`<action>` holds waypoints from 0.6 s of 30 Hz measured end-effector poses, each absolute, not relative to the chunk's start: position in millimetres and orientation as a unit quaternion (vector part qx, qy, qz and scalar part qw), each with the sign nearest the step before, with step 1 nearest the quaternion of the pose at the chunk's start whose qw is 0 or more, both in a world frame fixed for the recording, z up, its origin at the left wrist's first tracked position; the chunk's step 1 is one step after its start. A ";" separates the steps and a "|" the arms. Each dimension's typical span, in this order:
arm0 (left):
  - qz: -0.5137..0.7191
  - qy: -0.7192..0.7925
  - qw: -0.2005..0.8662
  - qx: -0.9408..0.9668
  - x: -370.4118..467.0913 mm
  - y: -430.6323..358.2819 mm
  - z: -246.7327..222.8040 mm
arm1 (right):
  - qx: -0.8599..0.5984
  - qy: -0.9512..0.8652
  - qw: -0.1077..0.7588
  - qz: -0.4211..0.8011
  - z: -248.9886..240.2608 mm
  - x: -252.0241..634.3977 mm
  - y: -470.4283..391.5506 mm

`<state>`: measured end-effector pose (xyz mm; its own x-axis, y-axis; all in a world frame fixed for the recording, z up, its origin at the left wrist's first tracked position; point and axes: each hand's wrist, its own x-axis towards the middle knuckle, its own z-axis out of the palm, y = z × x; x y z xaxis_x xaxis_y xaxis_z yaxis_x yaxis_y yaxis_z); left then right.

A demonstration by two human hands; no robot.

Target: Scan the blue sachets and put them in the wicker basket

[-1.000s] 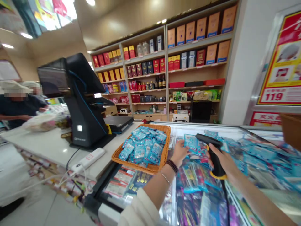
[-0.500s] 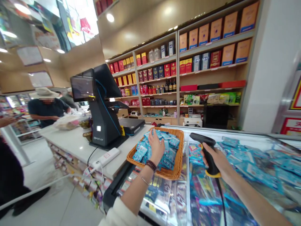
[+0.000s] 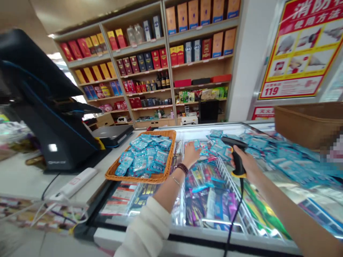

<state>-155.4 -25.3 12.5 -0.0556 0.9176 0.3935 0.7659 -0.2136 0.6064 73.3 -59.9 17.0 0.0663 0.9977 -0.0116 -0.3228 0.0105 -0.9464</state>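
My left hand (image 3: 191, 156), wearing a dark beaded bracelet, reaches over the glass-topped freezer (image 3: 214, 228). Its fingers are apart and close to a small blue packet (image 3: 197, 144); whether they touch it is unclear. In my right hand (image 3: 247, 162) is a black and yellow barcode scanner (image 3: 237, 157), held by its grip with its cable hanging down. Left of my left hand, an orange wicker basket (image 3: 171, 157) holds a heap of blue packets (image 3: 140, 160). More blue packets (image 3: 284, 150) lie spread over the freezer top to the right.
A black checkout terminal (image 3: 56, 125), a flat scale (image 3: 112, 135) and a white power strip (image 3: 75, 182) occupy the counter at left. A brown box (image 3: 305, 123) is above the packets at right. Shelves (image 3: 144, 75) of boxed goods line the back wall.
My left hand has left the basket and moved right to the packets on the freezer. The view has swung right, bringing the brown box in. The scanner stays in my right hand.
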 end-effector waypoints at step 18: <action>0.251 0.739 0.088 0.619 -147.4 44.5 -3.8 | -0.444 -0.439 0.582 0.521 8.9 61.1 -57.8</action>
<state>-147.4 44.5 -3.8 -0.2189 0.9589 0.1805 0.8712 0.1087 0.4788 61.1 -57.8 8.9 0.0716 0.9963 0.0483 -0.2173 0.0628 -0.9741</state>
